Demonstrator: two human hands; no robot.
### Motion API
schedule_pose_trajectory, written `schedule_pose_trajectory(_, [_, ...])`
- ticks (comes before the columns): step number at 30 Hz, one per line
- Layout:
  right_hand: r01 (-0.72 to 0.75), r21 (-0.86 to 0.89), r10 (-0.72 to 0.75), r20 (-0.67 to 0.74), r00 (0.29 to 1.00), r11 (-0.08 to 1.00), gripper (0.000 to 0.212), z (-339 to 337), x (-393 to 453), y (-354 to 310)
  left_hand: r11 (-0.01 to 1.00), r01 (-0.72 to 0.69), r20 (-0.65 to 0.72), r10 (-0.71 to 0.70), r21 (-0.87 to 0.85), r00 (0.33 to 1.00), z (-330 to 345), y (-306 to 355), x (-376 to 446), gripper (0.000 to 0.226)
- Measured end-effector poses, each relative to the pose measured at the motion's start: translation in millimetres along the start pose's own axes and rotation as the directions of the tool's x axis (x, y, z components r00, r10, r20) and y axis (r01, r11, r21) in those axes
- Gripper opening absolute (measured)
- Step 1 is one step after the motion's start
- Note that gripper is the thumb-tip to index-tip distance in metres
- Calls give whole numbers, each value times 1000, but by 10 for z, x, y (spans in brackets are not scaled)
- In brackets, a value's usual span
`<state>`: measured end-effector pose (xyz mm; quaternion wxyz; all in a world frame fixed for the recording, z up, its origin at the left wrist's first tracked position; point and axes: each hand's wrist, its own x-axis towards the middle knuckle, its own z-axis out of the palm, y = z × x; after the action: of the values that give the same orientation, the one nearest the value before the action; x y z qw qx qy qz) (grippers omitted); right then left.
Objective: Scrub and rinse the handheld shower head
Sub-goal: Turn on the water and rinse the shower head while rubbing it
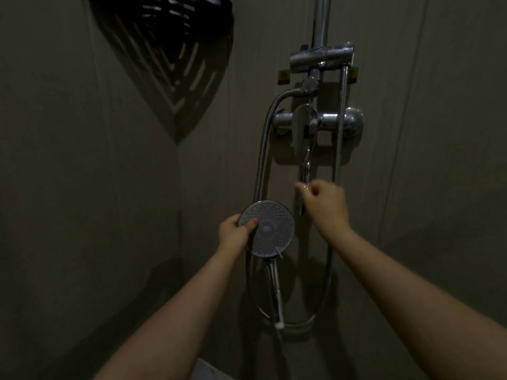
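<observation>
The round grey handheld shower head (270, 229) faces me at the centre, its chrome handle (274, 286) pointing down. My left hand (236, 231) grips the head's left rim, thumb on the nozzle face. A thin stream of water runs off the lower edge and down the handle. My right hand (325, 200) is up by the tip of the chrome mixer lever (304, 138), its fingers curled under the lever's end. Whether it pinches the lever, I cannot tell. The metal hose (260, 160) loops from the fitting down under the head.
A dark slatted corner shelf (170, 56) hangs at the upper left. The chrome riser pipe (321, 20) and slide bracket (322, 57) stand above the mixer valve (340, 120). Beige tiled walls meet in a corner at the left. The light is dim.
</observation>
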<state>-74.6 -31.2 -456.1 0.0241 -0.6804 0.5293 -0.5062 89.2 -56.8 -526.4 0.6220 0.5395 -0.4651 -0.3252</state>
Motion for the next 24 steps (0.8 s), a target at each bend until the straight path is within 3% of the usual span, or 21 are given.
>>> schedule_pose_trajectory(2, [-42,-136,56,102,993,990,34,169,-282,102,1000,9,-10,-9,-26,1000,-50,12,19,26])
schedule_pose_trajectory(4, [-122,-140,141,138,980,983,28,323,-431,105,995,33,0,-34,-92,999,-89,22,22,26])
schedule_pose_trajectory(8, [-347,69,340,90,936,936,55,577,-437,-155,981,69,47,-61,-180,997,-127,44,-8,23])
schedule_pose_trajectory(12, [-492,288,505,33,863,822,60,732,-408,-301,969,56,61,-43,-242,997,-188,34,-94,23])
schedule_pose_trajectory(15, [-518,331,516,102,850,789,52,768,-399,-319,976,31,73,-16,-217,997,-311,43,-129,25])
schedule_pose_trajectory(20, [-415,308,320,315,894,856,19,827,-413,-179,988,-25,-1,25,-149,1000,-484,21,-47,26])
schedule_pose_trajectory(22, [-414,362,291,347,892,835,20,820,-436,-204,995,-45,-5,45,-86,999,-499,3,-38,24])
schedule_pose_trajectory(24, [-432,347,337,304,891,832,37,795,-437,-272,997,-67,8,67,-24,998,-480,-12,-50,23])
